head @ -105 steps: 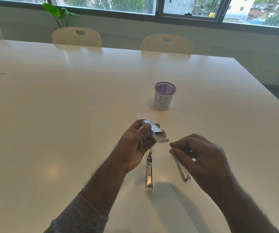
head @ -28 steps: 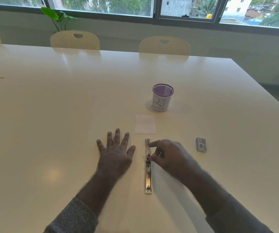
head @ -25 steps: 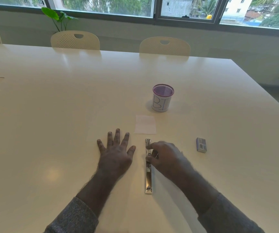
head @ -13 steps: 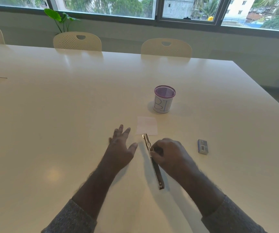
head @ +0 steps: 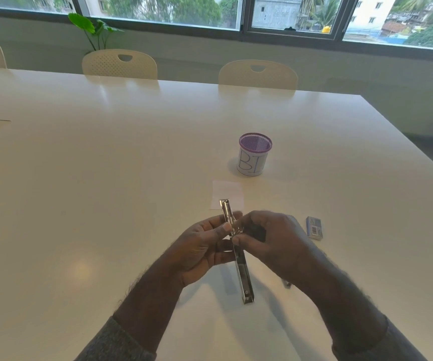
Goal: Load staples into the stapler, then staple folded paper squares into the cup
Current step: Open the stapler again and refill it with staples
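Head view: left hand (head: 199, 246) and right hand (head: 275, 241) both grip the opened stapler (head: 236, 246) above the desk (head: 106, 178). Loading appears underway; next, close it. Paper square (head: 227, 194) and cup (head: 254, 155) lie beyond.

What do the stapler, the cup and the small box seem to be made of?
Stapler: polished metal, apparently; it is silver and gives mirror-like reflections.
Cup: purple mesh, probably metal wire, wrapped in white paper with handwritten letters.
Box: likely printed cardboard; matte blue-grey with a barcode label.
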The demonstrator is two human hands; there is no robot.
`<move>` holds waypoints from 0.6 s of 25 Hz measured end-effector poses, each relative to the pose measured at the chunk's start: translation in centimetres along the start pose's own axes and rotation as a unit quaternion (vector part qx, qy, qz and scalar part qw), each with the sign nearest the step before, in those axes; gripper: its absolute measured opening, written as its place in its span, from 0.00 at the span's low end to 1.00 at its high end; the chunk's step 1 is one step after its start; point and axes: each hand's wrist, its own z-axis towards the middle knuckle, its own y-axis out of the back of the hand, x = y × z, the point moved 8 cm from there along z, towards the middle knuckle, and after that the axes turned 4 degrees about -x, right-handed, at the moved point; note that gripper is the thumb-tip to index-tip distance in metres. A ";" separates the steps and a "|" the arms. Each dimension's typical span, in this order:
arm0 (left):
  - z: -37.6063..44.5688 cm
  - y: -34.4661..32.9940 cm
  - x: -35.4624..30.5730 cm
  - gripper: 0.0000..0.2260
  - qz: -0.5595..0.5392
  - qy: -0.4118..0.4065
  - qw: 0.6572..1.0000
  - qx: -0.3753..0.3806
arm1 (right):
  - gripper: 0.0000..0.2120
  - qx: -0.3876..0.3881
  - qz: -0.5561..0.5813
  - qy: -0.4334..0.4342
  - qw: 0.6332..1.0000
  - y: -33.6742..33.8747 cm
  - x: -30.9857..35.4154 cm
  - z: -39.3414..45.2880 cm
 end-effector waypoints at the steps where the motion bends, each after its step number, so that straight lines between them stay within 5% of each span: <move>1: 0.0 0.0 0.0 0.16 -0.005 0.000 1.000 -0.001 | 0.07 0.007 0.022 -0.009 1.000 0.3 0.0 -0.2; 9: -0.6 -0.7 0.0 0.16 -0.014 0.001 1.000 0.012 | 0.04 -0.063 0.084 -0.050 0.993 4.1 -1.1 0.2; 15: -0.8 -2.1 0.4 0.14 0.015 0.010 0.999 0.038 | 0.04 -0.055 0.017 -0.016 0.998 2.7 -0.4 0.5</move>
